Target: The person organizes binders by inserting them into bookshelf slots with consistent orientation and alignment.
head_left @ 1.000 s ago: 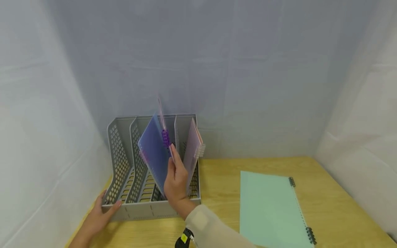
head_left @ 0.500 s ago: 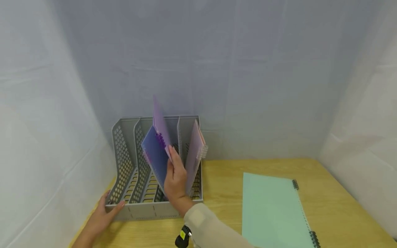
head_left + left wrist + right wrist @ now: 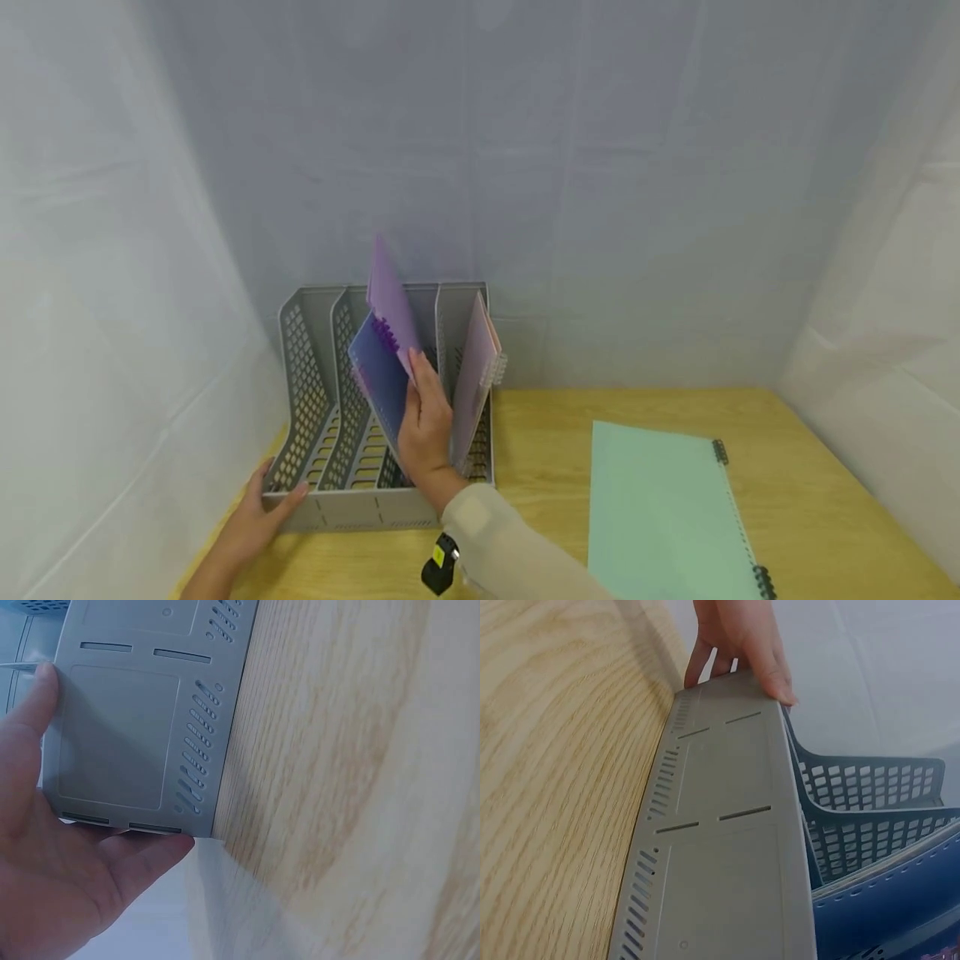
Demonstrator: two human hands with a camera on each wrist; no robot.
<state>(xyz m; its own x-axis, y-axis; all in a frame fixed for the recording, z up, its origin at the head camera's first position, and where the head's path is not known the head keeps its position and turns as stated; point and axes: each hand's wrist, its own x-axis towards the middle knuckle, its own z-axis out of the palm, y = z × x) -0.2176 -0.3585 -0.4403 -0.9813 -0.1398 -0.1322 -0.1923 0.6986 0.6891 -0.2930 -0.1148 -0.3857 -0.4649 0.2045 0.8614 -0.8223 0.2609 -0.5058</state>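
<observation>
A grey file rack (image 3: 352, 510) with upright perforated dividers stands on the table. My left hand (image 3: 251, 523) grips its front left corner, thumb over the front wall's top edge and fingers against the side; the left wrist view shows this hand (image 3: 60, 885) close up. In my right hand (image 3: 427, 433) is a purple ring-bound notebook (image 3: 392, 304), pinched near its lower end and tilted above the rack's middle. The notebook's lower part is hidden behind the hand. A blue notebook (image 3: 380, 379) leans in the rack just left of it, and pale pink notebooks (image 3: 474, 379) stand in the rightmost slot.
A mint-green ring-bound notebook (image 3: 663, 517) lies flat on the wooden table (image 3: 547, 450), right of the rack. White sheeting (image 3: 637, 208) hangs behind and at both sides. A black device with a yellow mark (image 3: 439, 565) sits at the right wrist.
The purple notebook has turned from nearly edge-on to showing its cover, its top leaning slightly left. My left hand keeps its hold on the rack. The whole view has shifted a little.
</observation>
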